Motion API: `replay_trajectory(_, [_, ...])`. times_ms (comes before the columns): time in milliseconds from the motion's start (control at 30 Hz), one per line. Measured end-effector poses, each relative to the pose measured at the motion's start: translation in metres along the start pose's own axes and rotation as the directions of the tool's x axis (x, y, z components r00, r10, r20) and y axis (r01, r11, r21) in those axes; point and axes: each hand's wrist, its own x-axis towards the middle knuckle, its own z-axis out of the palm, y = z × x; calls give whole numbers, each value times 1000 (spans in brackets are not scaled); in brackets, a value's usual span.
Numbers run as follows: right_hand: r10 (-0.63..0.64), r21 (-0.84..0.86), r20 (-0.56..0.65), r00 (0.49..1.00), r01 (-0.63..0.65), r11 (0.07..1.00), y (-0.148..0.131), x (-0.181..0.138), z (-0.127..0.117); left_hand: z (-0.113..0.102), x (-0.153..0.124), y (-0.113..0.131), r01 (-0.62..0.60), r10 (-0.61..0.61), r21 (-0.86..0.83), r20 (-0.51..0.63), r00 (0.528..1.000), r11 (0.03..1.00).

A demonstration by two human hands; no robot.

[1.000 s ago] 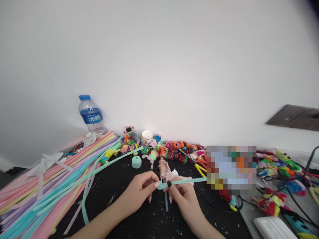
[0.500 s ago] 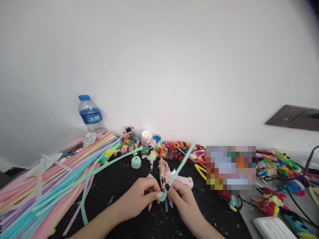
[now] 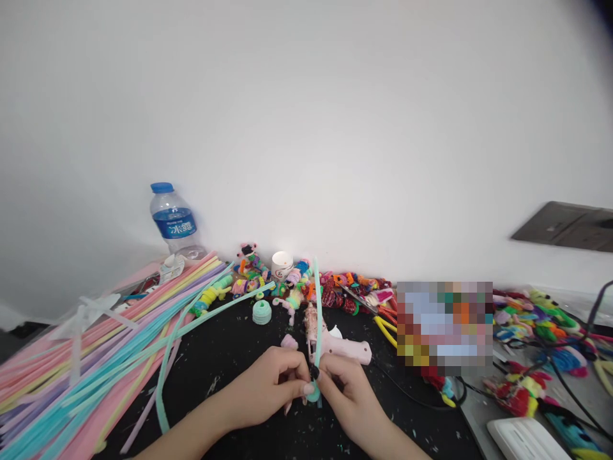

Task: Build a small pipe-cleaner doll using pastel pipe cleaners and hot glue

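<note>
Between my hands is a mint-green pipe cleaner [image 3: 318, 313], its lower end wound into a small coil [image 3: 313, 392] and its free end standing almost upright. My left hand [image 3: 275, 386] pinches the coil between thumb and fingertips. My right hand [image 3: 347, 393], with a dark thumbnail, is closed on the strip just above the coil. A pale pink glue gun [image 3: 347, 348] lies right behind my hands, partly hidden by the strip. Near it are a finished mint-green coil [image 3: 261, 312] and a small lilac piece [image 3: 289, 342].
Bundled pastel pipe cleaners [image 3: 96, 358] spread over the left side. A water bottle [image 3: 173, 220] and paper cup [image 3: 282, 264] stand near the wall. Small colourful figures line the back, with yellow-handled scissors [image 3: 383, 329] among them. Black cables and a white device [image 3: 524, 439] lie at right.
The pipe cleaner's free end has swung left, from leaning right to nearly upright. My right hand has shifted slightly left and down with it; my left hand stays on the coil.
</note>
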Motion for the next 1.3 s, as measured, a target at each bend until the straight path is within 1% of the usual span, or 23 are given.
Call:
replay_trajectory(100, [23,36,-59,998,-21,999,3,0,0,1,2,-2,-23,22,-31,-41,999,999])
replay_trajectory(200, [40,115,-131,991,-25,993,5,1,-1,0,5,-4,-61,51,-101,-105,993,993])
replay_trajectory(267, [59,170,-152,987,-32,985,6,2,-2,-1,7,-6,-87,65,-145,-154,986,986])
replay_trajectory(333, [78,208,-158,984,-44,977,7,3,-2,-3,8,-8,-110,77,-185,-179,981,977])
replay_trajectory(400, [94,226,-163,982,-55,973,7,3,-2,-4,9,-10,-130,90,-211,-187,978,969])
replay_trajectory(500, [110,232,-191,975,-64,971,8,3,-2,-5,9,-12,-144,98,-205,-217,971,968])
replay_trajectory(600, [107,219,-234,966,-55,974,8,2,-2,-5,9,-12,-130,81,-190,-245,966,973])
replay_trajectory(700, [103,190,-235,967,-58,980,5,1,-3,-3,8,-10,-96,64,-176,-181,981,980])
replay_trajectory(800, [79,162,-181,980,-50,986,1,1,-3,-2,8,-9,-95,79,-165,-106,991,982])
replay_trajectory(900, [63,173,-162,985,-35,984,0,1,-2,-2,7,-8,-96,79,-160,-109,991,982])
replay_trajectory(1033, [81,224,-171,982,-41,974,3,1,-1,-3,7,-7,-51,38,-160,-84,996,986])
replay_trajectory(1300, [28,103,-102,994,-17,995,0,0,-1,-1,0,-2,-7,10,-105,24,1000,994])
